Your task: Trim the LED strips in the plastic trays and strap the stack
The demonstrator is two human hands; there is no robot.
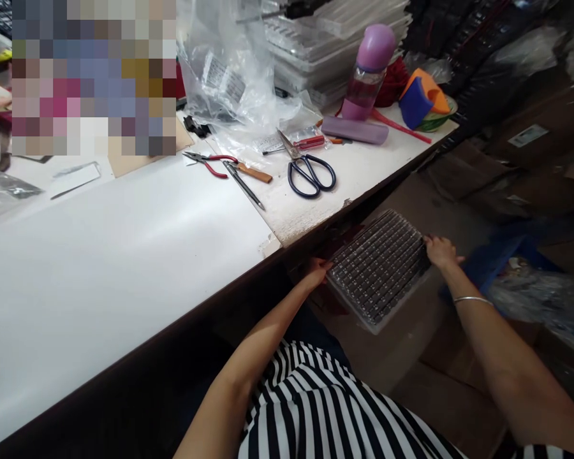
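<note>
A clear plastic tray (375, 324) filled with rows of small dark parts is held below the table's edge, beside my lap. My left hand (318, 273) grips its left edge, the fingers partly hidden by the tray. On the opposite edge, my right hand (442, 252) is closed on the rim, with a bangle on that wrist. The tray looks slightly tilted. What the small dark parts are I cannot make out.
On the white table (124, 268) lie scissors (310, 169), pliers (215, 162), a pen (245, 185) and a screwdriver (310, 142). A purple bottle (368, 70) stands before stacked clear trays (310, 57). Below right are a blue crate (488, 261) and cardboard boxes.
</note>
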